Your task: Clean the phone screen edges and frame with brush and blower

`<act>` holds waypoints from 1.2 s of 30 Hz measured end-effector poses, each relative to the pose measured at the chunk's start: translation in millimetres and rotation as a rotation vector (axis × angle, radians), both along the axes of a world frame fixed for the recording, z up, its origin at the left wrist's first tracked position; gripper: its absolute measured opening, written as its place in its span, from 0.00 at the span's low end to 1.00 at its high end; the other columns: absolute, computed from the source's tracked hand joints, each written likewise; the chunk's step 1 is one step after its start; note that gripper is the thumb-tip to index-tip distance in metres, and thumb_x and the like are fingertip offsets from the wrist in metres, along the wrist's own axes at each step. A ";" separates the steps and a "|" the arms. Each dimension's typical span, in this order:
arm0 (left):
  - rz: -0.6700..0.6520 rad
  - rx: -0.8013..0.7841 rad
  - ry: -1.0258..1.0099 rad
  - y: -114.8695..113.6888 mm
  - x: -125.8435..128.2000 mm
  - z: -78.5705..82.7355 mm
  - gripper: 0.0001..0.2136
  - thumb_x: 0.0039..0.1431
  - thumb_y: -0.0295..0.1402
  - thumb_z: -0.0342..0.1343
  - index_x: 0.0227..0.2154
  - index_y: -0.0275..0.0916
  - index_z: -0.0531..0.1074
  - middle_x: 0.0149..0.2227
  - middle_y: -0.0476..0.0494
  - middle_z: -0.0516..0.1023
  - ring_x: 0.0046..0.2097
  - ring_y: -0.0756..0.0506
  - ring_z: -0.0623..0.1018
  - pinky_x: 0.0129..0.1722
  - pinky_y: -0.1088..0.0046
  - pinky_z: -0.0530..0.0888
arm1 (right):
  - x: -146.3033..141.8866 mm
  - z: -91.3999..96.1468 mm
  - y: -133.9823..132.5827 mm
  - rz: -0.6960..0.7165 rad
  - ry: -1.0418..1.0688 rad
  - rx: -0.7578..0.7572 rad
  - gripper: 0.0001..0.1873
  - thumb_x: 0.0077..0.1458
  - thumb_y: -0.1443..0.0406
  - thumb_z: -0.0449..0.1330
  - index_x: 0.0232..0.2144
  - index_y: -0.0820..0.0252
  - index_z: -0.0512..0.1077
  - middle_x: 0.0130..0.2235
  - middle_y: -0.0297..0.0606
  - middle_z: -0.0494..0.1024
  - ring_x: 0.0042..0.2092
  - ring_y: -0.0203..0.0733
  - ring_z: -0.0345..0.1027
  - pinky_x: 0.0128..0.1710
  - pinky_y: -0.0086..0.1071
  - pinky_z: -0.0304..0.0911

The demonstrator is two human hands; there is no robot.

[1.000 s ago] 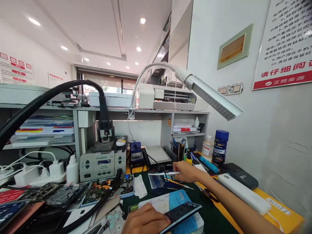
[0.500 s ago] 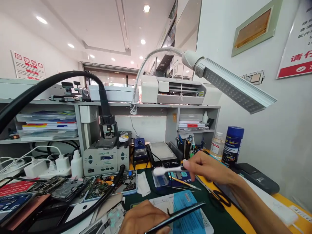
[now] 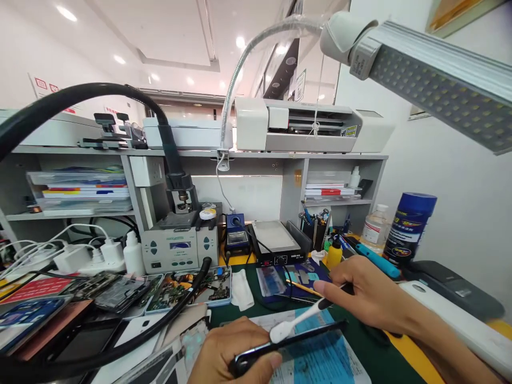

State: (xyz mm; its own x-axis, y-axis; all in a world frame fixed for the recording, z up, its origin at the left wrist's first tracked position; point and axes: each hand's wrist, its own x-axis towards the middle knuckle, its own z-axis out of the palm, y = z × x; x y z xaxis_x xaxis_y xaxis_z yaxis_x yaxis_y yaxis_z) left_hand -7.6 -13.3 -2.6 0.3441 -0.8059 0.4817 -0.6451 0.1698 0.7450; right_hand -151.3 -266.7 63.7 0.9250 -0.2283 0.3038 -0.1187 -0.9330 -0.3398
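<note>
Phone: my left grip closed on its near end, long axis running right and away over the worktop. Brush: pinched in my right grip, slanting down-left, head seemingly touching the phone's edge.

We've got a strip lamp leaning in from the upper right on its gooseneck. At the back, a grey rework station sits just beside a small blue soldering unit and a black heating plate. A blue spray can stands at right, and bare circuit boards lie left of centre.
</note>
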 end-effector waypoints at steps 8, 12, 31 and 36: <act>0.003 -0.018 0.099 1.0 -5.3 9.7 0.09 0.64 0.34 0.59 0.29 0.43 0.81 0.28 0.49 0.80 0.31 0.49 0.76 0.31 0.79 0.70 | 0.1 0.2 -2.8 0.045 0.085 0.168 0.36 0.64 0.47 0.57 0.15 0.56 0.46 0.19 0.28 0.45 0.22 0.36 0.37 0.23 0.38 0.37; -0.006 -0.029 0.082 1.1 -6.0 10.6 0.10 0.64 0.30 0.58 0.26 0.41 0.78 0.27 0.51 0.78 0.30 0.50 0.74 0.30 0.80 0.68 | 2.3 -2.5 -4.0 0.035 0.074 0.174 0.35 0.63 0.47 0.59 0.16 0.56 0.47 0.19 0.27 0.44 0.22 0.36 0.37 0.23 0.38 0.37; 0.107 0.161 0.321 2.9 -13.5 23.0 0.18 0.62 0.41 0.55 0.19 0.39 0.62 0.25 0.52 0.61 0.29 0.49 0.63 0.31 0.73 0.58 | 4.6 -5.6 9.8 -0.007 -0.140 -0.020 0.35 0.64 0.44 0.56 0.17 0.56 0.46 0.20 0.27 0.45 0.23 0.35 0.39 0.23 0.36 0.37; 0.079 0.174 0.335 2.5 -13.8 25.9 0.17 0.61 0.43 0.54 0.21 0.38 0.67 0.26 0.49 0.64 0.31 0.47 0.65 0.31 0.72 0.59 | 4.9 -2.3 16.4 -0.003 -0.188 0.011 0.36 0.65 0.45 0.56 0.17 0.57 0.45 0.20 0.27 0.44 0.23 0.34 0.39 0.23 0.35 0.37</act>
